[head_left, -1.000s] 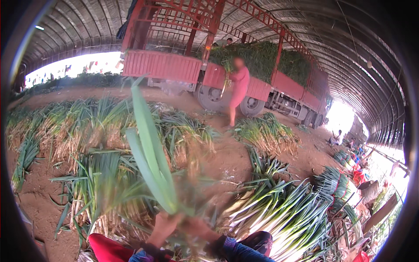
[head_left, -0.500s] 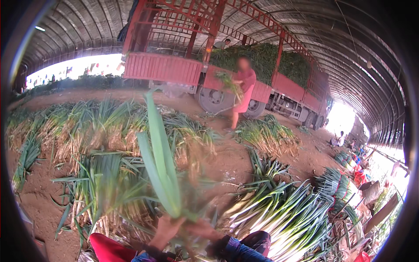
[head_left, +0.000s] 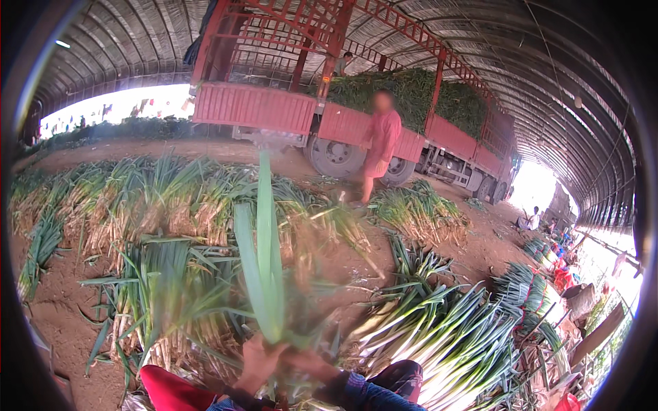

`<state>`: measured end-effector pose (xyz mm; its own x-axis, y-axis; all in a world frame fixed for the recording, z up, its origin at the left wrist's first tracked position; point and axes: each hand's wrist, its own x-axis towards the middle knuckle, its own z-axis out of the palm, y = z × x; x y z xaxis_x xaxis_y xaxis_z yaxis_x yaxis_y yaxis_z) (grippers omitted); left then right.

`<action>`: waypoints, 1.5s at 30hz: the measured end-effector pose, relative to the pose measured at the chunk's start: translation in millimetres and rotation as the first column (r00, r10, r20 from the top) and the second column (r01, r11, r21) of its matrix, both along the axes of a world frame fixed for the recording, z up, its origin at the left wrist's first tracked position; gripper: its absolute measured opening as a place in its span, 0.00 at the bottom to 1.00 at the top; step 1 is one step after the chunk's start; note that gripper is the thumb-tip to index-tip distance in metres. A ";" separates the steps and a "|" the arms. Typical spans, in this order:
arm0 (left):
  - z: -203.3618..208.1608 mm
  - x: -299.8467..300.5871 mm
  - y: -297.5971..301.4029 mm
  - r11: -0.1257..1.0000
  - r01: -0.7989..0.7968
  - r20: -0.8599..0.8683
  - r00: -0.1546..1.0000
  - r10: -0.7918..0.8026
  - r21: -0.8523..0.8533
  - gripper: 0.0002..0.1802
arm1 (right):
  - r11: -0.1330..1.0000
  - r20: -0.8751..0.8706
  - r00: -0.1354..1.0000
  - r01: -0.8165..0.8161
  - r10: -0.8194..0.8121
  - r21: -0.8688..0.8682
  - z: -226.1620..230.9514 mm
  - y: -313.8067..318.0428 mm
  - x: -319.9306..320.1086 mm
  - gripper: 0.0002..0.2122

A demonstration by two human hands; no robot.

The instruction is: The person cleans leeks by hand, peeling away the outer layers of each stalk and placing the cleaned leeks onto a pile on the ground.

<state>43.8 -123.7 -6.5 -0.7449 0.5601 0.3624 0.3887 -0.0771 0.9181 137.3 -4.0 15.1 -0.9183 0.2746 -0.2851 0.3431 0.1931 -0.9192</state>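
Note:
My left hand (head_left: 259,361) is closed around a green onion (head_left: 271,288), low in front of me. Its broad green leaves point up and away from me. My right hand (head_left: 308,363) meets the left at the base of the leaves, fingers curled inward and somewhat blurred. More green strands by it are smeared, and the lower stalk is hidden. Left of my hands lies a heap of unpeeled green onions (head_left: 161,301) with brown, earthy roots. On the right, cleaned green onions (head_left: 439,335) with long white stalks lie side by side.
A long row of green onions (head_left: 123,198) and a smaller pile (head_left: 421,209) lie on the dirt floor. Beyond stands a red truck (head_left: 257,106) loaded with greens. A person in red (head_left: 384,137) stands beside it. Tied bundles (head_left: 524,291) lie at the right.
The leaves in my hands have swung right and more upright. The bunch held by the person in red has left their hands and is now lower, over the ground. Someone on the truck has risen.

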 end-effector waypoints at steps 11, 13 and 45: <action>19.3 -8.8 -9.6 0.984 0.137 0.218 0.963 -0.160 0.118 0.16 | 0.916 -0.187 0.982 -0.054 -0.023 -0.398 -28.8 -5.5 10.3 0.23; 17.5 -11.9 -8.4 0.980 0.140 0.220 0.961 -0.169 0.139 0.16 | 0.919 -0.237 0.971 -0.054 -0.044 -0.392 -20.6 -10.4 12.4 0.23; 33.6 -18.5 -62.5 0.904 0.371 0.377 0.822 -0.427 0.214 0.12 | 0.953 -0.197 0.960 0.144 -0.200 -0.266 -100.1 -1.6 13.7 0.09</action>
<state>25.4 -186.2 27.1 -0.5614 0.8107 0.1660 -0.1053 -0.2689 0.9574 150.9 -5.6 -84.9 -0.9105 0.3809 -0.1609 0.1352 -0.0934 -0.9864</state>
